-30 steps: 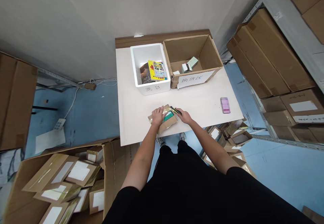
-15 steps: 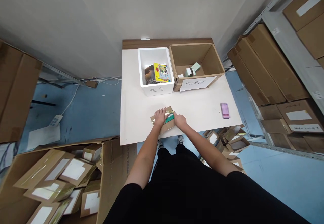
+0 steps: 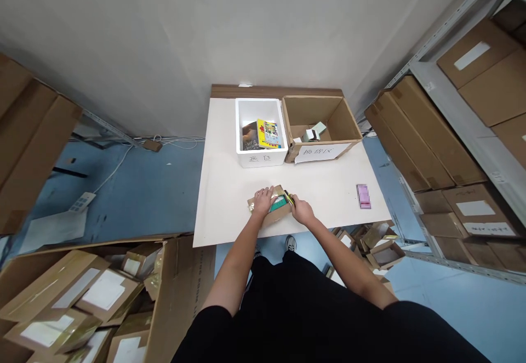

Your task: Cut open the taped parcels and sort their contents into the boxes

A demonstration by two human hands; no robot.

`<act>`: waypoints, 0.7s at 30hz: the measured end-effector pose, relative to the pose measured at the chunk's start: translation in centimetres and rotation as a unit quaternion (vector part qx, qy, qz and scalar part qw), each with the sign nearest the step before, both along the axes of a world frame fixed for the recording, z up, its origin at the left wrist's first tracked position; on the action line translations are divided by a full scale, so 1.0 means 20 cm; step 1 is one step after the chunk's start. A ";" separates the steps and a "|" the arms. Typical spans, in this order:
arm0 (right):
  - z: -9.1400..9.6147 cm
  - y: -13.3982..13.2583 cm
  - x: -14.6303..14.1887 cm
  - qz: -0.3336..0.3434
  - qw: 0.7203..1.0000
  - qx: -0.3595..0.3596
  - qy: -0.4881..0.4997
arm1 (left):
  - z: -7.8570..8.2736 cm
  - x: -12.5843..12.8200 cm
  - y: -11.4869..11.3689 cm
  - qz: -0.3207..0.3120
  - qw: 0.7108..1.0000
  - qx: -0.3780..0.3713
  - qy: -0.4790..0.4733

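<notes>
A small brown cardboard parcel [image 3: 274, 213] lies near the front edge of the white table [image 3: 230, 199], partly cut so a teal item [image 3: 279, 203] shows inside. My left hand [image 3: 263, 201] rests flat on the parcel's left half, fingers spread, pressing it down. My right hand [image 3: 302, 211] is closed round a yellow and black box cutter [image 3: 290, 197] whose tip sits at the parcel's right edge.
A white foam box [image 3: 260, 157] with books and an open cardboard box [image 3: 326, 133] with a paper label stand at the table's back. A pink item [image 3: 363, 196] lies at the right. A big carton of parcels [image 3: 82, 297] sits on the floor at left; shelves of cartons [image 3: 452, 149] at right.
The view has tilted up, so the table sits lower in the frame. My right hand has shifted slightly right along the parcel, and the cutter shows again. My left hand stays on the parcel.
</notes>
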State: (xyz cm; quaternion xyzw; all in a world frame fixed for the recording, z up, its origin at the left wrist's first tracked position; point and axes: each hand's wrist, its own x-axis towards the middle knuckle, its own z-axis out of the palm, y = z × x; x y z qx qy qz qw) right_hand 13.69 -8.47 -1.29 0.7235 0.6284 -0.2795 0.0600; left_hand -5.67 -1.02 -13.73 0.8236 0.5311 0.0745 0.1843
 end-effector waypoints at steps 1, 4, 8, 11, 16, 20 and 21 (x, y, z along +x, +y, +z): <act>-0.01 -0.01 0.03 -0.027 0.999 0.028 0.017 | 0.00 0.00 0.00 -0.001 1.000 0.006 -0.001; -0.08 -0.02 0.07 -0.130 0.986 0.073 0.078 | 0.02 0.01 0.01 0.015 1.000 0.007 -0.001; -0.28 -0.03 -0.01 -0.268 0.950 0.079 0.137 | 0.07 0.02 0.03 0.034 0.999 -0.032 -0.024; -0.42 -0.06 -0.09 -0.327 0.929 0.073 0.155 | 0.12 -0.01 0.08 0.052 0.994 -0.094 -0.037; -0.51 0.03 -0.13 -0.335 0.919 0.094 0.184 | 0.20 -0.14 0.21 0.086 0.978 -0.178 -0.066; -0.50 0.22 -0.15 -0.329 0.919 0.097 0.194 | 0.22 -0.32 0.23 0.093 0.961 -0.226 -0.132; -0.50 0.27 -0.16 -0.327 0.919 0.097 0.198 | 0.22 -0.36 0.21 0.103 0.957 -0.231 -0.143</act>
